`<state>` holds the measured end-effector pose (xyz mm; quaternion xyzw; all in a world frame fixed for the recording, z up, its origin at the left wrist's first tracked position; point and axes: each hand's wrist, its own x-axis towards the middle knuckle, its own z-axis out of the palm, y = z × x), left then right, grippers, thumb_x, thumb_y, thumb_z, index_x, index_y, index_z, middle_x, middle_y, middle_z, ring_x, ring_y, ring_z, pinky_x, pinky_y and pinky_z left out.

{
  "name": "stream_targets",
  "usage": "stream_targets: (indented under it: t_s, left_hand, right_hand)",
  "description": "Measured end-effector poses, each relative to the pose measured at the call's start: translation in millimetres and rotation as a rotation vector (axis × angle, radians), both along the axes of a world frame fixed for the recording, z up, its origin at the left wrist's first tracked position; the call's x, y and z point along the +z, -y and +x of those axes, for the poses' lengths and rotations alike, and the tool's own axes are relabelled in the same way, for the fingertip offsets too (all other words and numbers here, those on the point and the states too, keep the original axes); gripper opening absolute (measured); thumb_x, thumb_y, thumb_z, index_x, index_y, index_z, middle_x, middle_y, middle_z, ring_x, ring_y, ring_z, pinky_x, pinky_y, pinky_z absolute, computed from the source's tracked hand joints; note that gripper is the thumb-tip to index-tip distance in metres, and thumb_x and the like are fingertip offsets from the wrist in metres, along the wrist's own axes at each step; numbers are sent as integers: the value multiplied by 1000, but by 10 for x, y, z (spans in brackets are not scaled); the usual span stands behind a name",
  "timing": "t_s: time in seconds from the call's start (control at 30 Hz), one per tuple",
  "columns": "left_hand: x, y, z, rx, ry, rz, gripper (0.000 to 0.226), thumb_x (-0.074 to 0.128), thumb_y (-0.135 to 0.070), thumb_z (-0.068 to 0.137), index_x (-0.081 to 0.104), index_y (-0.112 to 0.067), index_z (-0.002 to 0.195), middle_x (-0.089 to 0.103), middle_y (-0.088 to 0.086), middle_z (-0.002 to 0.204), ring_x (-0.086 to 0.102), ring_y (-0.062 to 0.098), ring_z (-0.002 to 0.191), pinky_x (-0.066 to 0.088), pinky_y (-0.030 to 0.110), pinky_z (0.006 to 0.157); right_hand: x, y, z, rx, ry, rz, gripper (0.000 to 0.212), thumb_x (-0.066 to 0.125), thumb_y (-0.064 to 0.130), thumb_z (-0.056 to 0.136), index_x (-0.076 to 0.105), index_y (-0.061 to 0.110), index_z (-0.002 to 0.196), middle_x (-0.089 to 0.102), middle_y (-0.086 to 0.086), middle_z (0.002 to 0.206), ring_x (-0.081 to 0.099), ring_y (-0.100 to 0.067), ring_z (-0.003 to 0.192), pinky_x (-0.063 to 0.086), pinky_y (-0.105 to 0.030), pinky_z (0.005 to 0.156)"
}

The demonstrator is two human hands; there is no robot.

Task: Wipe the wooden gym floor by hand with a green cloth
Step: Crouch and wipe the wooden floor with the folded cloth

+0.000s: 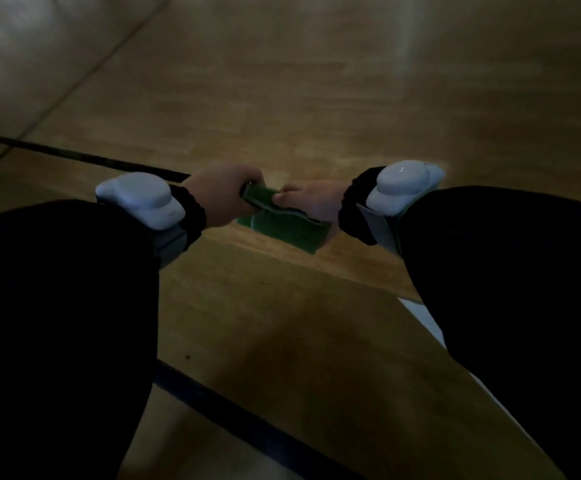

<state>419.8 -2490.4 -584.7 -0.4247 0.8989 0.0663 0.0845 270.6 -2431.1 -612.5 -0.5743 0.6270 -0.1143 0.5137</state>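
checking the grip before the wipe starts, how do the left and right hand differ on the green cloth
The left hand curls over the green cloth's upper end in a fist, back of the hand to the camera; the right hand pinches it from the opposite side with its fingers. The left sits slightly higher in the picture than the right. Both grip the cloth, and both wrists carry a pale device over a dark sleeve.

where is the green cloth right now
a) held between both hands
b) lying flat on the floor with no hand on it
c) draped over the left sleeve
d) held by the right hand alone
a: the left hand grips one end of the green cloth and the right hand pinches it from the other side, with the rest of the cloth hanging below them over the wooden floor.
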Motion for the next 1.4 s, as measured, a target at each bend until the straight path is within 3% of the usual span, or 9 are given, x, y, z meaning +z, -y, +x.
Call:
stream_targets:
  t_s: [0.13,0.33,0.43,0.6,0.77,0.87,0.97,1.17,1.4]
  left_hand:
    - [-179,316,289,-60,-12,64,23,63,-20,89,61,-13,110,63,12,102,58,33,92,42,36,71]
    - [-330,1188,954,-138,-59,130,23,60,-13,90,60,-12,113,61,13,109,56,33,96,42,36,74]
    - [-464,1526,1168,-208,-94,148,19,59,-11,91,61,-12,110,61,13,107,55,32,94,41,36,73]
    - [-576,1802,1401,-325,-114,168,22,51,-6,93,61,-14,111,61,11,99,52,27,82,44,37,69]
    - [-383,1990,1365,-364,-200,157,25,52,-4,92,63,-14,111,61,9,96,51,24,81,42,34,69]
    - [-426,2056,1234,-329,-292,205,28,52,-4,90,65,-13,112,65,10,106,57,29,94,49,37,78]
    - [-570,2027,1213,-299,-305,230,26,52,-6,91,66,-14,112,66,11,108,59,31,98,51,43,86]
    - [-425,2052,1435,-126,-143,186,24,53,-24,96,66,-21,115,65,5,111,59,27,97,49,36,80]
    - [-584,2275,1581,-152,-11,130,31,45,-25,99,62,-20,124,56,3,131,54,26,114,45,37,96]
  right_hand:
    - [-207,213,280,-320,236,263,55,51,50,93,42,21,138,47,-11,127,53,-38,111,55,-53,84]
    - [-365,832,1145,-601,342,219,49,52,42,95,49,15,135,54,-15,129,59,-33,110,54,-45,90]
    - [-369,1064,1457,-521,51,84,46,41,43,99,46,21,140,55,-11,129,58,-30,113,50,-38,97]
    - [-196,1293,1770,-401,-311,41,46,32,41,102,47,18,139,46,5,76,43,-13,62,33,-20,55]
    - [126,1493,1751,-350,-486,23,43,32,40,103,53,17,133,45,8,72,40,-8,59,29,-18,51]
    - [114,1563,1558,-345,-511,-4,41,34,37,103,55,16,131,62,-4,103,54,-22,82,32,-24,59]
    - [-92,1587,1438,-288,-556,-17,43,35,38,102,54,15,132,58,-11,127,54,-27,109,33,-26,76]
    - [-272,1859,1527,-159,-444,-49,44,34,43,101,51,23,136,57,-7,130,53,-27,111,37,-31,84]
    - [-806,2188,1578,-41,-326,-288,37,35,33,102,54,22,133,61,-6,121,51,-27,111,37,-36,92]
